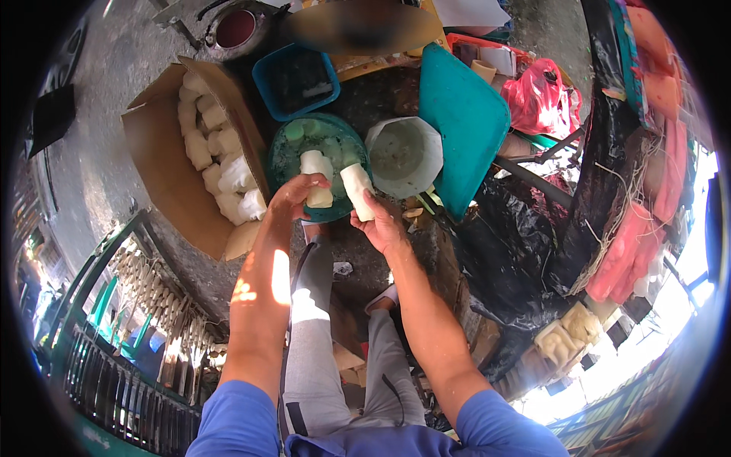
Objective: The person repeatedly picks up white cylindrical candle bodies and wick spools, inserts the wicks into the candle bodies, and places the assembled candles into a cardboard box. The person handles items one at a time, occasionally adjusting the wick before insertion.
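My left hand [292, 196] is closed round a white, waxy-looking cylinder [311, 163], which shows above and below my fingers. In my right hand [383, 228] is a second white cylinder [355, 186], tilted with its top toward the left. Both are held over the near part of a round green basin [360, 141]. The basin holds liquid, with pale green-looking pieces [294, 132] in it. Left of my left hand stands an open cardboard box [158, 175], holding several similar white pieces [217, 145].
A whitish bucket [422, 156] of cloudy liquid stands right of the basin. Behind are a blue tub [283, 65] and a metal pot [260, 34]. A teal panel [464, 114], a pink plastic bag [539, 99] and black sheeting [506, 259] lie on the right. A green railing [91, 305] is at left.
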Demonstrator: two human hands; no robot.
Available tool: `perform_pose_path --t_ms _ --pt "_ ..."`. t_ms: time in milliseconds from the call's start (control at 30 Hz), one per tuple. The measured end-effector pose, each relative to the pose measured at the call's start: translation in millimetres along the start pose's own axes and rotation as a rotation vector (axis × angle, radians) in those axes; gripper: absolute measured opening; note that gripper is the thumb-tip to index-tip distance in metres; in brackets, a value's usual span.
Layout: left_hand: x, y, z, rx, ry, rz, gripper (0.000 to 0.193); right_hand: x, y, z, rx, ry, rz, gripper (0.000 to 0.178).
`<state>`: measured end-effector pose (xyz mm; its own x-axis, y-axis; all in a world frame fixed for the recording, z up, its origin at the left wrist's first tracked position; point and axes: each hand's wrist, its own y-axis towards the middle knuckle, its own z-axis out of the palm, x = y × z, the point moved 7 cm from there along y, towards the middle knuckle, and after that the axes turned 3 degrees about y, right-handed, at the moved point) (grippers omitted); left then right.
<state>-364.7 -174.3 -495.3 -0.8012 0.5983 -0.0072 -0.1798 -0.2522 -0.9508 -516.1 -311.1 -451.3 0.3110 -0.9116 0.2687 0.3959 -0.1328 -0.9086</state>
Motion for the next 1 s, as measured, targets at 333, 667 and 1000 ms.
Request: perform_pose_path --t_ms 333,667,1000 --pt "10.9 -37.5 39.3 0.479 -0.324 0.190 0.057 -4.4 -3.3 54.7 0.354 0.177 -0.032 0.070" --pt "4.0 -133.2 53.4 0.221 -0.234 0.610 0.081 54.4 -91.0 76.5 0.451 -0.365 -0.427 0.075" --pt "34.9 -41.7 18.0 -0.228 0.096 0.110 0.024 18.7 -18.7 41.4 0.058 -0.217 -0.010 0.055"
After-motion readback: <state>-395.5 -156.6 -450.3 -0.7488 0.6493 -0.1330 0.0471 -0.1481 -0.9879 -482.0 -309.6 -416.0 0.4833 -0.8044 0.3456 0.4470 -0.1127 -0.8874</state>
